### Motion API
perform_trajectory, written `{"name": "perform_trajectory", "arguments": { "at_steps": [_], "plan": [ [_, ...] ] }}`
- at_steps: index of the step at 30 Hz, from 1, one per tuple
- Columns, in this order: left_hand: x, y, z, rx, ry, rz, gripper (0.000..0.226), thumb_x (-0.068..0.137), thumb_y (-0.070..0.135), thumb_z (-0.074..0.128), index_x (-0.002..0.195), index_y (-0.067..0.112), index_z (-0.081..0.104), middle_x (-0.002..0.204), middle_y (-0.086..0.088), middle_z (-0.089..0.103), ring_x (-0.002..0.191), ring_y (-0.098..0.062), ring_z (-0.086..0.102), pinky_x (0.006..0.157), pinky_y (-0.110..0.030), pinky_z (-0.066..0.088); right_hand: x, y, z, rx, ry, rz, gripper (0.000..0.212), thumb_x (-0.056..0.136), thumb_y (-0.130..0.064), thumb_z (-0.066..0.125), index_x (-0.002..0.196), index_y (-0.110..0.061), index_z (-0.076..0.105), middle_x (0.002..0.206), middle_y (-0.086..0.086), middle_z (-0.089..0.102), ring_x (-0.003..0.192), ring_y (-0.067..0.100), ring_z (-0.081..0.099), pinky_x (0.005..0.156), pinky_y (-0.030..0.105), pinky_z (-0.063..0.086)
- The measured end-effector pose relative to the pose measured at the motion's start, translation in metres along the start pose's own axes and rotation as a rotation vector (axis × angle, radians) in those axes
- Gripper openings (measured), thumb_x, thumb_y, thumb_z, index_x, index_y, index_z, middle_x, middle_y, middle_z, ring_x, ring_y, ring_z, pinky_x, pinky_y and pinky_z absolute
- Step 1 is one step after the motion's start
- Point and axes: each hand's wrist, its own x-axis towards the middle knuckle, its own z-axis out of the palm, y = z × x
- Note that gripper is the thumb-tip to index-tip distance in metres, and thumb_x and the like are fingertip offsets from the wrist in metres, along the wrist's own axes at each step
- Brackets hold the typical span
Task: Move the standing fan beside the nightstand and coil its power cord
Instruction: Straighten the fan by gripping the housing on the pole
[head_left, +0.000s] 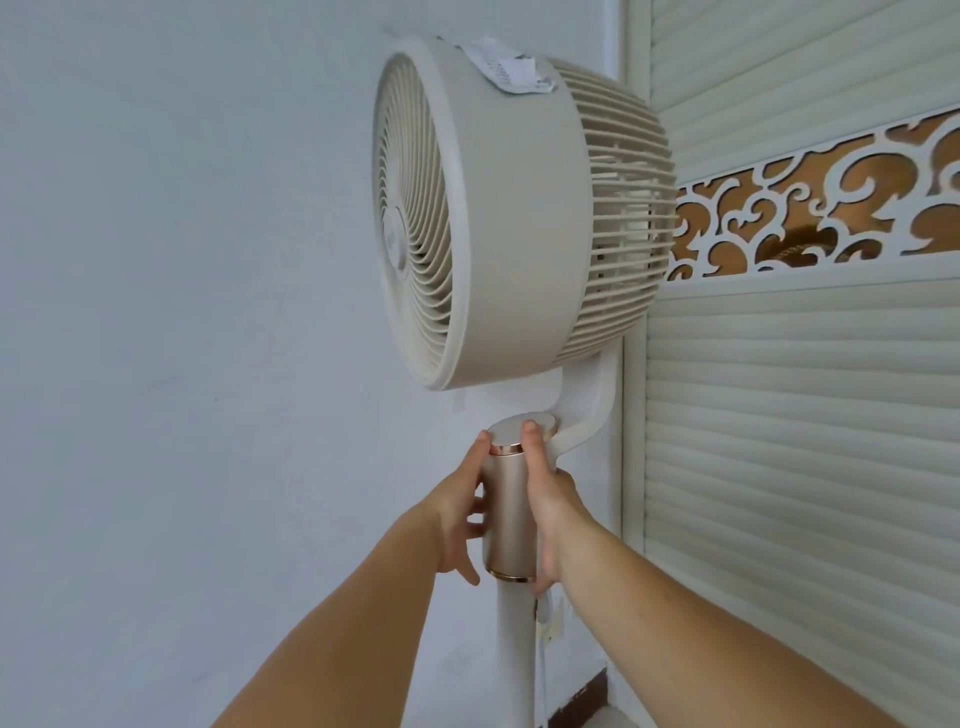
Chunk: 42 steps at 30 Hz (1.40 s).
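fan (498, 218) standing upright close to a pale wall (182, 260), just beside a slatted cupboard door (805, 415), with its round head turned to the left. it looks top-heavy, since the big head sits on a thin white pole (511, 649), so it will likely tip if carried low; the plastic grille seems fragile and a poor place to pull. the smooth metal-look collar (506, 512) under the head is stiff and the sensible grip, though maybe slippery. both arms reach forward and up. the left hand (460, 512) and the right hand (550, 506) are wrapped round that collar from either side, thumbs at its top rim. no nightstand shows, and a cord is hard to make out.
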Motion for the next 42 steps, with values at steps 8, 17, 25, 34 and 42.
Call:
{"name": "perform_trajectory", "arguments": {
  "at_steps": [8,17,25,34,42],
  "plan": [
    [0.008,-0.008,0.001,-0.091,-0.070,-0.007,0.081,0.050,0.088,0.052,0.106,0.030,0.060,0.117,0.003,0.055,0.103,-0.019,0.053,0.069,-0.062,0.049,-0.001,0.003,0.000,0.002,0.033,0.039,0.083,0.062,-0.086,0.040,0.120,-0.027,0.046,0.109,0.011,0.061,0.092,0.037,0.059,0.070,0.050,0.043],
    [-0.017,-0.013,0.022,-0.074,0.011,0.040,0.062,0.059,0.088,0.043,0.086,0.033,0.057,0.100,0.007,0.054,0.107,-0.021,0.048,0.078,-0.059,0.047,-0.016,0.005,-0.020,-0.012,-0.050,0.066,0.077,0.061,-0.085,0.038,0.114,-0.030,0.052,0.101,0.007,0.067,0.087,0.035,0.063,0.073,0.051,0.047],
    [-0.054,-0.022,0.041,-0.061,0.136,0.093,0.059,0.064,0.088,0.036,0.084,0.036,0.056,0.091,0.008,0.053,0.088,-0.018,0.052,0.087,-0.062,0.043,-0.045,0.007,-0.038,-0.019,-0.178,0.076,0.076,0.059,-0.085,0.040,0.110,-0.031,0.053,0.099,0.005,0.065,0.082,0.032,0.062,0.052,0.043,0.047],
    [-0.082,-0.027,0.048,-0.088,0.378,0.128,0.055,0.071,0.083,0.035,0.075,0.031,0.053,0.071,0.006,0.057,0.066,-0.019,0.049,0.082,-0.055,0.041,-0.048,0.009,-0.036,-0.043,-0.323,0.093,0.067,0.061,-0.087,0.039,0.085,-0.028,0.061,0.086,0.007,0.066,0.075,0.030,0.062,0.046,0.042,0.050],
    [-0.097,-0.033,0.028,-0.182,0.482,0.115,0.064,0.068,0.086,0.031,0.087,0.031,0.060,0.048,0.004,0.068,0.064,-0.024,0.065,0.055,-0.035,0.049,-0.053,0.011,-0.002,-0.056,-0.363,0.108,0.091,0.054,-0.089,0.041,0.120,-0.027,0.049,0.112,0.009,0.059,0.095,0.035,0.056,0.077,0.064,0.047]
  ]
}}
